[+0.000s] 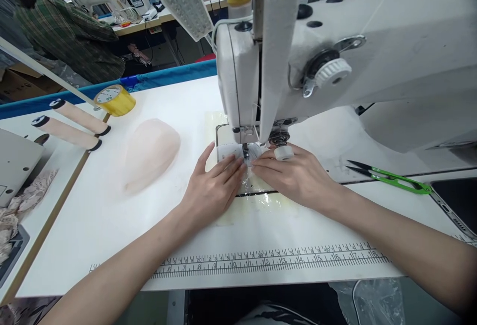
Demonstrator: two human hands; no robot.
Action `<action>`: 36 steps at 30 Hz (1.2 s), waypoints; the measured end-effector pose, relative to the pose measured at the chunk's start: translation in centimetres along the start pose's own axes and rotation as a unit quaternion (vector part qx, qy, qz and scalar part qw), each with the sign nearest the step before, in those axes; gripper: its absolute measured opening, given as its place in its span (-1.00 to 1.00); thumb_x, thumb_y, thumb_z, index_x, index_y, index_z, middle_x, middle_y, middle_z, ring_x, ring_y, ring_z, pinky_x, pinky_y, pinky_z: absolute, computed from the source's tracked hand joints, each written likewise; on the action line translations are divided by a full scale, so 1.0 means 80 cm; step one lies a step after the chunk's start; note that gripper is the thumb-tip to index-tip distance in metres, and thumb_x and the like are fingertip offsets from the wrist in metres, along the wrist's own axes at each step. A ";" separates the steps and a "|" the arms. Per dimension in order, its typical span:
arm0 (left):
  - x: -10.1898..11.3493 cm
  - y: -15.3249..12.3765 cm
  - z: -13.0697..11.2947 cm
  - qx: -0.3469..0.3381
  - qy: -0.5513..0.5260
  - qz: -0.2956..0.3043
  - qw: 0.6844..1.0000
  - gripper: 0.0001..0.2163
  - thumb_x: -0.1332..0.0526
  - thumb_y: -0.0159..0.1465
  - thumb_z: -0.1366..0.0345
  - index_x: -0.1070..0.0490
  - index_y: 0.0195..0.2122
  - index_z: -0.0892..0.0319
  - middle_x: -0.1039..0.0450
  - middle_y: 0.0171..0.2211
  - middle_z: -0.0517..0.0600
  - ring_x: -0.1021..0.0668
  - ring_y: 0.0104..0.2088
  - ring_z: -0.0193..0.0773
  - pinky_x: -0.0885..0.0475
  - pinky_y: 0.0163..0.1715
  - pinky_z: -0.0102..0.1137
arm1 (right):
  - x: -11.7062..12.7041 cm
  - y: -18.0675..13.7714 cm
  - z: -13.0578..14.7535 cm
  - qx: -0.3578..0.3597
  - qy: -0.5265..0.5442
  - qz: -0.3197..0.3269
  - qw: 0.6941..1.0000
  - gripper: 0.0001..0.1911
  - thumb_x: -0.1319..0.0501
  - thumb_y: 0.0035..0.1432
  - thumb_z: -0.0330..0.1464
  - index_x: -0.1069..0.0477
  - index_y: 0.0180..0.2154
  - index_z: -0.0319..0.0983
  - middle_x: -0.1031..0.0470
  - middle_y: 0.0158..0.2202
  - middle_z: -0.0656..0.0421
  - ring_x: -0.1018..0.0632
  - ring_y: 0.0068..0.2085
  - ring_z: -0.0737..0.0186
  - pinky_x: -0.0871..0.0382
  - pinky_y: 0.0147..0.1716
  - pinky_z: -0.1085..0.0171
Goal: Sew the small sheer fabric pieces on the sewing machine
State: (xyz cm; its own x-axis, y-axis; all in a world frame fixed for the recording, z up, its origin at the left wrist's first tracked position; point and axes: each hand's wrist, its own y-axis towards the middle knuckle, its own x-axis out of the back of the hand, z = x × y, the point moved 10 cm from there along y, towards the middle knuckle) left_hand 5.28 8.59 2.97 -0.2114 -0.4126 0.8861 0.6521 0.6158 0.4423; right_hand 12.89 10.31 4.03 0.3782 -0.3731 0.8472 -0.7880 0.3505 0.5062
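My left hand (214, 188) lies palm down on the sewing machine's needle plate (225, 152), with its thumb spread and its fingertips just left of the presser foot (245, 152). From the other side, my right hand (298, 173) reaches in, fingers stretched toward the foot and partly behind a white knob (283, 153). Shiny clear film (250, 185) covers the plate between the hands. No held object shows in either hand, though the fingertips hide what is under them. A pale pink, cup-shaped fabric piece (152, 151) lies to the left.
The sewing machine (328, 22) fills the upper right. Green-handled snips (402, 181) and a phone (456, 201) lie right. Yellow tape (115, 100) and two thread spools (80, 117) are at left. A printed ruler (261, 261) runs along the front edge. Another person (70, 37) sits beyond.
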 end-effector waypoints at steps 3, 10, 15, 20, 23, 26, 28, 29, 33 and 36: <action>0.000 0.001 0.001 0.002 -0.006 -0.005 1.000 -0.73 -0.10 0.35 0.42 -0.44 0.05 0.22 -0.55 -0.02 0.07 -0.57 0.02 -0.15 -0.04 0.32 0.11 | 0.000 0.000 -0.001 -0.001 -0.004 -0.007 1.000 -0.76 -0.11 0.27 -0.57 -0.54 -0.25 -0.27 -0.63 -0.24 0.19 -0.58 -0.19 0.23 -0.40 -0.13 0.20; 0.000 0.004 0.005 0.010 -0.023 -0.009 1.000 -0.73 -0.09 0.36 0.42 -0.46 0.03 0.24 -0.55 -0.03 0.10 -0.58 0.00 -0.13 0.00 0.33 0.13 | 0.000 0.002 -0.001 0.005 -0.016 -0.021 1.000 -0.77 -0.12 0.26 -0.57 -0.55 -0.27 -0.27 -0.64 -0.28 0.19 -0.58 -0.22 0.20 -0.40 -0.12 0.18; -0.002 0.005 0.009 0.016 -0.032 -0.012 0.999 -0.73 -0.09 0.35 0.42 -0.47 0.02 0.24 -0.55 -0.03 0.11 -0.59 -0.02 -0.11 -0.01 0.32 0.16 | -0.002 0.002 -0.002 0.001 -0.030 -0.021 0.999 -0.76 -0.11 0.26 -0.58 -0.54 -0.28 -0.26 -0.63 -0.30 0.20 -0.57 -0.25 0.22 -0.37 -0.10 0.17; -0.005 0.006 0.014 0.024 -0.039 -0.013 0.999 -0.72 -0.09 0.35 0.43 -0.47 0.02 0.24 -0.55 -0.03 0.10 -0.59 -0.02 -0.12 0.02 0.33 0.16 | -0.009 0.002 -0.005 -0.011 -0.043 0.006 0.999 -0.74 -0.11 0.24 -0.60 -0.54 -0.25 -0.25 -0.64 -0.29 0.22 -0.56 -0.25 0.24 -0.34 -0.08 0.18; -0.006 0.006 0.016 0.027 -0.038 -0.012 0.999 -0.72 -0.09 0.34 0.44 -0.47 0.03 0.24 -0.55 -0.02 0.10 -0.59 -0.02 -0.12 0.02 0.33 0.15 | -0.010 0.003 -0.007 -0.017 -0.049 0.016 0.999 -0.74 -0.11 0.24 -0.60 -0.54 -0.24 -0.25 -0.64 -0.30 0.21 -0.56 -0.27 0.23 -0.32 -0.08 0.17; -0.007 0.007 0.018 0.030 -0.037 -0.013 0.999 -0.72 -0.08 0.35 0.43 -0.46 0.03 0.24 -0.54 -0.02 0.10 -0.58 -0.01 -0.13 0.01 0.33 0.16 | -0.012 0.003 -0.008 -0.020 -0.053 0.035 0.998 -0.74 -0.11 0.23 -0.61 -0.54 -0.22 -0.27 -0.64 -0.30 0.18 -0.55 -0.25 0.22 -0.29 -0.07 0.18; -0.008 0.008 0.020 0.033 -0.039 -0.010 0.999 -0.71 -0.08 0.35 0.43 -0.46 0.04 0.22 -0.54 -0.01 0.08 -0.58 0.00 -0.12 0.01 0.32 0.17 | -0.011 0.003 -0.008 -0.021 -0.058 0.031 0.998 -0.73 -0.11 0.23 -0.62 -0.54 -0.22 -0.28 -0.64 -0.31 0.17 -0.55 -0.25 0.22 -0.28 -0.07 0.18; -0.009 0.008 0.020 0.034 -0.040 -0.007 0.999 -0.71 -0.08 0.35 0.43 -0.46 0.05 0.21 -0.54 -0.01 0.08 -0.58 0.00 -0.12 0.01 0.32 0.18 | -0.010 0.003 -0.009 -0.022 -0.061 0.025 0.998 -0.71 -0.09 0.23 -0.62 -0.54 -0.22 -0.27 -0.64 -0.33 0.17 -0.54 -0.25 0.22 -0.28 -0.06 0.18; -0.009 0.009 0.020 0.033 -0.036 -0.008 0.999 -0.71 -0.07 0.35 0.44 -0.45 0.04 0.24 -0.54 -0.01 0.10 -0.57 0.01 -0.12 0.01 0.32 0.17 | -0.011 0.004 -0.012 -0.030 -0.072 0.008 0.997 -0.65 -0.02 0.24 -0.63 -0.54 -0.24 -0.23 -0.63 -0.32 0.19 -0.54 -0.26 0.23 -0.29 -0.06 0.18; -0.010 0.008 0.020 0.030 -0.028 -0.012 0.999 -0.72 -0.07 0.36 0.44 -0.45 0.04 0.27 -0.54 -0.01 0.10 -0.57 0.01 -0.13 0.01 0.33 0.15 | -0.015 0.005 -0.013 -0.034 -0.079 0.016 0.996 -0.65 -0.02 0.25 -0.61 -0.54 -0.24 -0.21 -0.63 -0.28 0.19 -0.55 -0.25 0.23 -0.31 -0.07 0.18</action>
State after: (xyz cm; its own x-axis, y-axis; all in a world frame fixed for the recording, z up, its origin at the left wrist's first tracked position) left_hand 4.72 10.36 2.78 -0.2684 -0.3903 0.8807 0.6017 0.6460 0.4697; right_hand 12.66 11.81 3.42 0.2678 -0.4886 0.8304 -0.7620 0.4200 0.4929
